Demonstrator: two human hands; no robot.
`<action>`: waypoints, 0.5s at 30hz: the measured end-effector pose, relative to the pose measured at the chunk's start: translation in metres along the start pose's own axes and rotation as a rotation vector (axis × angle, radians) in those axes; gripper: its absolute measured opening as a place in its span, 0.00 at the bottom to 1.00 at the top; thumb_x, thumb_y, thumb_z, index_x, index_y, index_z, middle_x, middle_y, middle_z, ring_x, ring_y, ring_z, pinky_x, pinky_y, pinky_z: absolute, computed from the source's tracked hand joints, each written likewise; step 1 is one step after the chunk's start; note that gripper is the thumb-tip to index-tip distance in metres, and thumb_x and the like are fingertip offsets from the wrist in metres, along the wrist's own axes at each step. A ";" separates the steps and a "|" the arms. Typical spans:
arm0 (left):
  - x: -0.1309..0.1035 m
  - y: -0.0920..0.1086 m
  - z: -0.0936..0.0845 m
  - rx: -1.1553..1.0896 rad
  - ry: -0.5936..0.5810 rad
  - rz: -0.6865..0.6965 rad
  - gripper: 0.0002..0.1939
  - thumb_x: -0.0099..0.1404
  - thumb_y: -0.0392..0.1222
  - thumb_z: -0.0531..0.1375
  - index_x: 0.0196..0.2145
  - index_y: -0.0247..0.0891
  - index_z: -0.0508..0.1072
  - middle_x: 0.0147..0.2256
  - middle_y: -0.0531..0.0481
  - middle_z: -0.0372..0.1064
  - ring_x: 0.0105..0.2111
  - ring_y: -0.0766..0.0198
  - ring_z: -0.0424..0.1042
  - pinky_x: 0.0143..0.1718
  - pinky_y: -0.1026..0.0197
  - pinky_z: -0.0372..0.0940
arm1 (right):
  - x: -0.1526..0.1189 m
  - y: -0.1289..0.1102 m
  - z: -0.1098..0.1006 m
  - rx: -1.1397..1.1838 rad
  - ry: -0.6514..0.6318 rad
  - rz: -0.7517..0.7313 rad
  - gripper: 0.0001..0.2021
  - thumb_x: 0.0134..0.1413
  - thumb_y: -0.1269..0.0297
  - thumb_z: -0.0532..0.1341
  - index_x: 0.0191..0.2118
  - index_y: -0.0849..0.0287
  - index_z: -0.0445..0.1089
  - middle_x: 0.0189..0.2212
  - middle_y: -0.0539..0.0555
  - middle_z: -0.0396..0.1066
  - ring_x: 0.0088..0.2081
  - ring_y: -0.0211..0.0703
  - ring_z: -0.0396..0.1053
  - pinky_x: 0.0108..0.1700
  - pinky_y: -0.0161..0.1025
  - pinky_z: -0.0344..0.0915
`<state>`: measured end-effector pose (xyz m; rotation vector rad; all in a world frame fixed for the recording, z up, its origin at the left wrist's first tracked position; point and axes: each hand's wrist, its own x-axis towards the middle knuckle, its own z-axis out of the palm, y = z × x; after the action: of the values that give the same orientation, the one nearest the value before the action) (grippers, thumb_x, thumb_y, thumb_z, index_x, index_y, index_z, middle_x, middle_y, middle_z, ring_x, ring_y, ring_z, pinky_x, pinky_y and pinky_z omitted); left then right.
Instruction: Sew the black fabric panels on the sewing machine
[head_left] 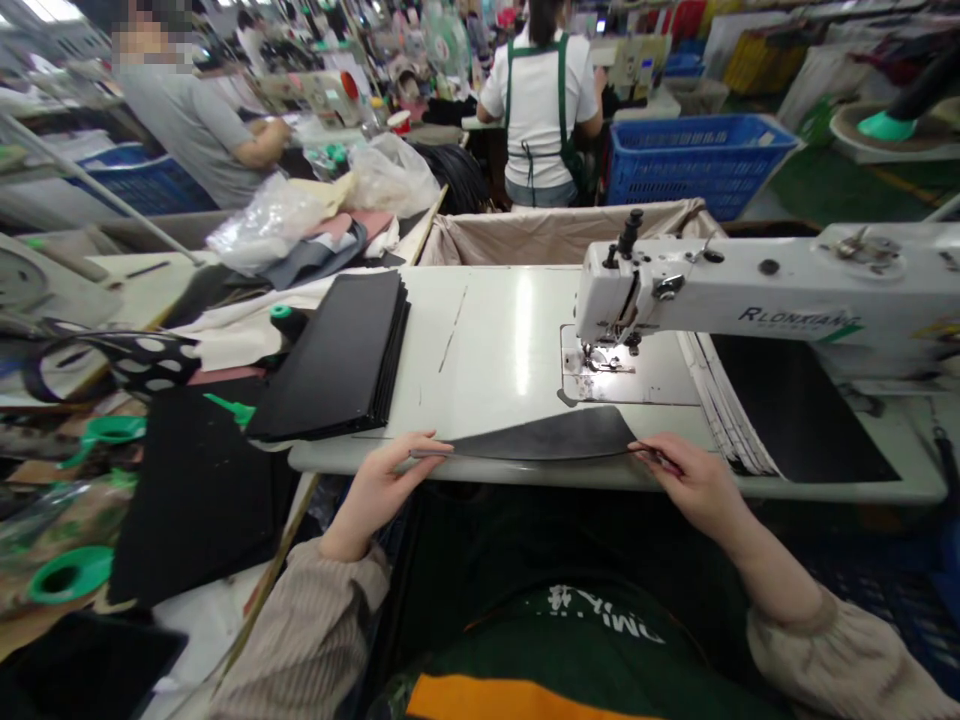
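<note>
A black sheet of leather-like material point(544, 436) spans the table's front edge between my two hands. My left hand point(396, 468) pinches its left end between thumb and fingers. At the other end, my right hand point(686, 475) grips the corner, and a small dark reddish thing shows by those fingers, too small to name. Just beyond the sheet stands a white sewing machine point(611, 290), its lit needle plate point(596, 362) set in the tabletop. Left of the sheet lies a thick stack of black panels point(337, 350). Another stack of black panels with pale edges point(802, 410) lies under the machine arm.
On the left, a side table bears black sheets point(202, 490), green spools point(71, 575) and scraps. Behind the machine table hangs a beige cloth-lined bin point(510, 240). A blue crate point(697, 160) stands farther back. Two people point(547, 110) work at benches ahead.
</note>
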<state>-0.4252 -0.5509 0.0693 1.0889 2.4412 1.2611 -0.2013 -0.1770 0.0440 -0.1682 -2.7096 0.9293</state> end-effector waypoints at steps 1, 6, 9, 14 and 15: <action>0.003 0.011 -0.006 -0.052 0.038 -0.090 0.12 0.66 0.47 0.61 0.43 0.40 0.78 0.42 0.48 0.77 0.46 0.54 0.74 0.52 0.53 0.67 | 0.005 -0.005 -0.009 0.051 0.021 0.039 0.10 0.64 0.59 0.57 0.45 0.55 0.72 0.40 0.54 0.76 0.41 0.46 0.73 0.42 0.39 0.68; 0.015 0.048 -0.024 -0.348 0.091 -0.412 0.23 0.62 0.54 0.64 0.49 0.36 0.75 0.39 0.46 0.77 0.36 0.55 0.75 0.32 0.61 0.69 | 0.022 -0.031 -0.042 0.191 -0.019 0.230 0.16 0.60 0.48 0.59 0.37 0.56 0.73 0.30 0.50 0.73 0.33 0.44 0.70 0.34 0.37 0.65; 0.020 0.056 -0.028 -0.475 0.074 -0.504 0.26 0.59 0.55 0.66 0.50 0.36 0.75 0.36 0.46 0.77 0.32 0.57 0.75 0.27 0.63 0.68 | 0.026 -0.036 -0.048 0.279 -0.071 0.272 0.18 0.59 0.46 0.58 0.35 0.57 0.73 0.28 0.50 0.71 0.31 0.43 0.68 0.32 0.37 0.64; 0.021 0.067 -0.033 -0.547 0.087 -0.554 0.27 0.57 0.56 0.68 0.49 0.36 0.75 0.35 0.46 0.77 0.28 0.60 0.74 0.26 0.64 0.67 | 0.026 -0.034 -0.046 0.380 -0.086 0.289 0.19 0.57 0.44 0.60 0.33 0.58 0.72 0.27 0.50 0.69 0.30 0.43 0.66 0.32 0.38 0.64; 0.020 0.069 -0.033 -0.554 0.083 -0.558 0.27 0.57 0.56 0.68 0.49 0.36 0.75 0.35 0.46 0.77 0.28 0.60 0.74 0.26 0.64 0.67 | 0.025 -0.034 -0.045 0.386 -0.085 0.293 0.19 0.57 0.44 0.60 0.33 0.58 0.72 0.27 0.50 0.69 0.30 0.43 0.66 0.32 0.38 0.64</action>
<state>-0.4185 -0.5319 0.1459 0.1968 2.0187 1.6288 -0.2130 -0.1720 0.1044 -0.4633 -2.5579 1.5537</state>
